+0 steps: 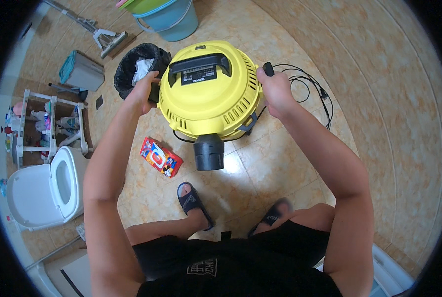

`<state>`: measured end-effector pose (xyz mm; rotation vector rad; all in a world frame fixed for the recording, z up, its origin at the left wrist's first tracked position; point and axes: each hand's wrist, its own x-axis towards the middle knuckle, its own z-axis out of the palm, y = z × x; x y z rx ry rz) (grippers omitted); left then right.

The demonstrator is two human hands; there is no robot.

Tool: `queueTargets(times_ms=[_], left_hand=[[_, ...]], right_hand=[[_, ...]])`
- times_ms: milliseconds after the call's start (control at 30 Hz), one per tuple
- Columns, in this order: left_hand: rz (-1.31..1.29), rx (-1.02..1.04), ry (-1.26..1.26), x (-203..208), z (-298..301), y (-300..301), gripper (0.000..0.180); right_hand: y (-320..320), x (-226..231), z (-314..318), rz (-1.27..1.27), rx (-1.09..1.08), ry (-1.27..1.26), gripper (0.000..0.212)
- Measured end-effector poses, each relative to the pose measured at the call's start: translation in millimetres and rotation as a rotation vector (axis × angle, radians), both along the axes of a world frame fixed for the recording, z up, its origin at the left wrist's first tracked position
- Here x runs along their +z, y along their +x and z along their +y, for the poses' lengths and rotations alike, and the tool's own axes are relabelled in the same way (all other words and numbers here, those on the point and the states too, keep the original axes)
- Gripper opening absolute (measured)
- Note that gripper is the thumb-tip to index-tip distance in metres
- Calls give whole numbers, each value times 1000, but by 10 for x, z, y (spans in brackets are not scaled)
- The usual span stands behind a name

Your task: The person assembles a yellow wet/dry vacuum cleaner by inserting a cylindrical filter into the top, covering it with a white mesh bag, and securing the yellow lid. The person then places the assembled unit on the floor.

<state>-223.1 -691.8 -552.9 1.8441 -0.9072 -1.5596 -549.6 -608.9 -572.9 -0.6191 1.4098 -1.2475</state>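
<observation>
In front of me is a yellow, round drum vacuum cleaner [201, 106] with a black carry handle [196, 64] across its lid. A short black hose port [209, 152] sticks out on the side facing me. My left hand [144, 93] is closed around the black latch [154, 93] at the vacuum's left side. On the opposite side, my right hand [276, 91] grips the other black latch [268, 69], its thumb side uppermost. Some fingers of both hands are hidden behind the drum. A red pack of wipes [161, 157] lies on the floor between the vacuum and my feet.
A black power cord [325, 94] is looped on the tiles to the right. Behind the vacuum stand a bin with a black liner [127, 69] and a blue bucket [174, 24]. Leftward are a mop [109, 42], a grey bin [85, 72], a white rack [52, 123] and a toilet [62, 178].
</observation>
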Motion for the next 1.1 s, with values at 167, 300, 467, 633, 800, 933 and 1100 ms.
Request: queueTargets(times_ms=[167, 300, 467, 633, 800, 933, 1100], left_hand=[[-4, -8, 42, 64, 499, -381, 41], [-4, -99, 27, -49, 571, -360, 45], [105, -36, 25, -305, 746, -289, 49], [271, -51, 5, -397, 1280, -486, 50], [482, -267, 0, -363, 1765, -713, 55], [512, -511, -21, -610, 1844, -476, 83], [641, -860, -87, -851, 1702, -476, 91]], right_hand=[[-116, -56, -109, 96, 35, 105, 31], [-217, -202, -297, 55, 130, 144, 27], [-172, -288, -410, -28, 186, 50, 22], [-366, -499, -697, -45, 312, 104, 20], [-407, -374, -1010, -62, 497, 142, 22], [-227, -205, -1041, 137, 503, 200, 26], [-638, -248, -1188, 267, 617, 202, 30]])
